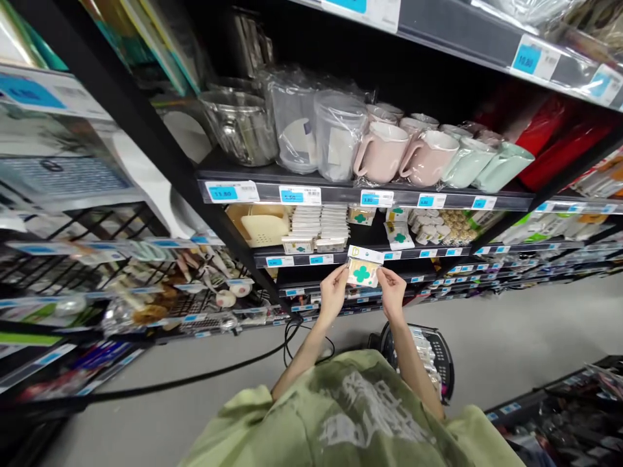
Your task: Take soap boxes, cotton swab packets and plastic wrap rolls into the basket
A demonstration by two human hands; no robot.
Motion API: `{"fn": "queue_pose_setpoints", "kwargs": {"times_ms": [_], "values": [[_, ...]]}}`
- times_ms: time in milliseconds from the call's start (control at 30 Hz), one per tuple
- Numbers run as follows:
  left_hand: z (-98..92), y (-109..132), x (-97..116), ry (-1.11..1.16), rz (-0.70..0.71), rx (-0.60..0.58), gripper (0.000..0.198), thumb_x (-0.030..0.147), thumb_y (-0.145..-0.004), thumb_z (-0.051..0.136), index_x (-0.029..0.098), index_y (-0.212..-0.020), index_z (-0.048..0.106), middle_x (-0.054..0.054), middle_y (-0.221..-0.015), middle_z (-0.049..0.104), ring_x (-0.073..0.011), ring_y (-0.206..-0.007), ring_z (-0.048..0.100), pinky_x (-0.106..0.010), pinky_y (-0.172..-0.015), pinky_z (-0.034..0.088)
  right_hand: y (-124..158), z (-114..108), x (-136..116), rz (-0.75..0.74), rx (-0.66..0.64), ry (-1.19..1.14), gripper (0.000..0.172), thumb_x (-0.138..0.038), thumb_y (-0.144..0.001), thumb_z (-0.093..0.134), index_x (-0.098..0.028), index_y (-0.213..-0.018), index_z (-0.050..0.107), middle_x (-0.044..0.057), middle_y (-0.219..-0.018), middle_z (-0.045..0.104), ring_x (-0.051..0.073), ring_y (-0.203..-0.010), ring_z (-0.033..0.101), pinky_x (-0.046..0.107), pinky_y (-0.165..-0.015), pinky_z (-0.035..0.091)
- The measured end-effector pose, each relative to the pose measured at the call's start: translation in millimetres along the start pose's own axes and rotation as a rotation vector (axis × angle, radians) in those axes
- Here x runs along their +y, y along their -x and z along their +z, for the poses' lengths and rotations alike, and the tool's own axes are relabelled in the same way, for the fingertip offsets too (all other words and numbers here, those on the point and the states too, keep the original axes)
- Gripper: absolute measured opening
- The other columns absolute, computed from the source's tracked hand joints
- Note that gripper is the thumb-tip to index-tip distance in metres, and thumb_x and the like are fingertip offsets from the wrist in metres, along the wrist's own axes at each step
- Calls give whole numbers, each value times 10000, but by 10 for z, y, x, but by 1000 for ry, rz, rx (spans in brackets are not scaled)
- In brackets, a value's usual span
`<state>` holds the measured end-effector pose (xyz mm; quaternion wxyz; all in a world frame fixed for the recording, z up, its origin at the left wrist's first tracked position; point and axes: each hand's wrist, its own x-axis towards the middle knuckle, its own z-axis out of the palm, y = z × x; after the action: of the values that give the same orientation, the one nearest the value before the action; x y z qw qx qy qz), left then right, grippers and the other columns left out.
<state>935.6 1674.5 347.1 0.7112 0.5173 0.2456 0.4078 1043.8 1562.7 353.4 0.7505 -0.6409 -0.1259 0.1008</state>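
Note:
Between my two hands is a small flat packet [361,268] with a white header and a green clover-like print; its contents are too small to name. My left hand [333,290] pinches its left edge, and my right hand [390,287] pinches its right edge. The packet is held up in front of a low shelf edge. Just behind it on that shelf, stacks of similar white packets [318,224] stand at the left, and a clover-printed packet [399,235] leans at the right.
Pink mugs [382,153], pale green mugs [503,167], clear plastic jugs [339,139] and a metal pot [241,126] fill the shelf above. A black basket [444,363] with goods stands on the floor by my right arm. A black cable [195,376] crosses the floor at left.

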Motion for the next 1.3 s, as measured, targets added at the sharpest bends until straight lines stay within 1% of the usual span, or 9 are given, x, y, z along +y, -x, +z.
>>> {"fn": "queue_pose_setpoints", "kwargs": {"times_ms": [167,367,500,633,767,867,1000,1167,1300], "values": [[-186,-17,81,-95,113,-59,608,540,-933,730,169,-1409,658,-185,-1301,749,-172,-731,748,-296,-730,634,189,165,48,-18,46,-21,508,-590,-731,845,-132,-947,806,126,-929,808,233,-834,740,360,-791,599],[-327,-53,75,-317,261,-182,347,383,-1038,558,204,-1256,760,-164,-1482,640,-273,-1069,748,-373,-850,644,284,209,143,-21,103,-29,518,-601,-757,833,-133,-976,797,131,-951,806,242,-840,742,355,-765,603],[-324,7,53,-593,513,-330,444,117,-960,539,243,-1345,721,-112,-1613,517,-318,-1493,465,-530,-1214,442,322,223,143,-56,150,-37,516,-605,-778,819,-130,-978,789,130,-919,801,240,-815,740,353,-739,606],[-284,72,35,-761,665,-299,376,139,-953,617,239,-1293,743,-139,-1536,579,-335,-1462,463,-576,-1224,394,442,291,59,-121,141,8,462,-587,-832,790,-150,-982,791,112,-887,789,229,-785,728,338,-701,607],[-260,52,10,-522,474,-174,218,346,-1006,645,217,-1132,767,-134,-1195,749,-302,-1179,673,-495,-1103,511,588,321,-91,-298,-62,92,352,-507,-976,657,-213,-1113,796,112,-1116,774,249,-1024,731,395,-910,615],[-241,41,-24,-151,123,-154,430,510,-944,741,216,-1254,684,-126,-1164,764,-273,-1089,735,-403,-993,582,585,284,-153,-425,-28,176,480,-474,-914,746,-242,-1332,711,125,-1406,664,283,-1309,614,439,-1079,543],[-251,127,-68,1,-146,-366,911,601,-880,792,294,-1608,339,-178,-1420,664,-298,-1248,701,-416,-1024,586,488,214,-114,-335,-59,157,421,-513,-894,761,-212,-1188,759,98,-1157,756,248,-1027,712,356,-879,593],[-351,239,-26,-535,373,-583,1033,552,-743,924,279,-1607,428,-186,-1769,177,-423,-1625,204,-584,-1263,358,533,193,-92,-316,257,271,321,-489,-966,681,-190,-958,795,69,-930,745,209,-842,694,305,-760,554],[-361,237,-9,-512,454,-656,525,474,-925,770,255,-1395,688,-153,-1600,532,-389,-1560,387,-592,-1292,323,625,195,-150,-303,118,229,355,-526,-960,678,-198,-1024,798,80,-1019,734,196,-876,691,285,-728,564]]}}
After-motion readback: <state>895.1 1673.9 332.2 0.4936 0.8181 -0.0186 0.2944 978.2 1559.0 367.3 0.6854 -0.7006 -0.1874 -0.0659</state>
